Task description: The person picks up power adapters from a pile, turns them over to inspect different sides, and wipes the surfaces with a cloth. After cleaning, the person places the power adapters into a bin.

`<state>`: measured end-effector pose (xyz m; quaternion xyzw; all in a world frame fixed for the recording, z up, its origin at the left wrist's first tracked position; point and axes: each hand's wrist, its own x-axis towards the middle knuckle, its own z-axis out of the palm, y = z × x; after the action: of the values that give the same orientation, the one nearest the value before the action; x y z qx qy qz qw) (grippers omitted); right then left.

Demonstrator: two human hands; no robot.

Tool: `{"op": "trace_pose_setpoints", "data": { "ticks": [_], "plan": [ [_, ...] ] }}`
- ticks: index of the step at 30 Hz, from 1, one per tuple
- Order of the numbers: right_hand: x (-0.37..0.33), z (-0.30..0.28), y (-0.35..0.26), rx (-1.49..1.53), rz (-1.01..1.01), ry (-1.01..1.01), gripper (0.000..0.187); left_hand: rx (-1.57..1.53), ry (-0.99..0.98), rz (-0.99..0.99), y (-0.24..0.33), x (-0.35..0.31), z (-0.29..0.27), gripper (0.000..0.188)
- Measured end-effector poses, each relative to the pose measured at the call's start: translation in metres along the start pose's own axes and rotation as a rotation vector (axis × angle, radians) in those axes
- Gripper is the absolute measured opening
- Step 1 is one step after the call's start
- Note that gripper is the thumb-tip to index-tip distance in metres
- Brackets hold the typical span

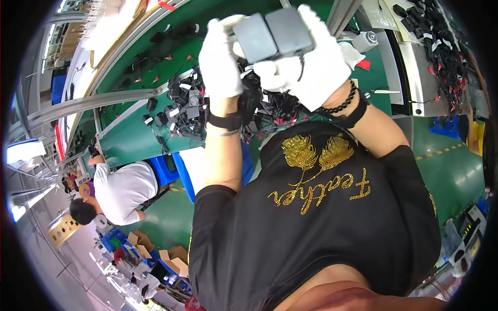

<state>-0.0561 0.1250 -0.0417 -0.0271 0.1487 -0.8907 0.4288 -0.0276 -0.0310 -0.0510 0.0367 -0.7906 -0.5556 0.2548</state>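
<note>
Both my hands wear white gloves and are raised over the green workbench (124,136). My left hand (222,65) is closed around the edge of one black, box-shaped power adapter (255,38). A second black power adapter (290,31) sits right beside it, gripped by my right hand (321,67). The broad flat faces of both adapters show, side by side. A thin black cord hangs from the one at the right, over my glove. Beneath my hands lies a heap of black adapters (189,111) with cords and red-tipped ends, partly hidden by my arms.
More corded adapters (441,57) are piled at the right. A white bottle (364,41) stands near my right hand. A metal frame bar (124,97) crosses the left side. A co-worker in a white shirt (127,192) sits at the left; cardboard boxes (174,259) lie lower left.
</note>
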Motion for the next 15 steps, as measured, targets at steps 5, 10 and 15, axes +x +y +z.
{"op": "trace_pose_setpoints", "data": {
  "ticks": [5, 10, 15],
  "plan": [
    [0.013, 0.074, -0.035, -0.034, -0.142, -0.131, 0.059, -0.003, -0.368, -0.240, -0.029, -0.028, 0.004, 0.043],
    [0.009, 0.102, -0.054, -0.263, -0.382, -0.198, 0.051, 0.079, -0.492, -0.059, -0.044, -0.049, 0.014, 0.035],
    [-0.023, 0.109, -0.088, -0.396, -0.572, -0.213, 0.051, -0.376, -0.455, 0.026, -0.015, -0.021, 0.039, 0.077]
  ]
}}
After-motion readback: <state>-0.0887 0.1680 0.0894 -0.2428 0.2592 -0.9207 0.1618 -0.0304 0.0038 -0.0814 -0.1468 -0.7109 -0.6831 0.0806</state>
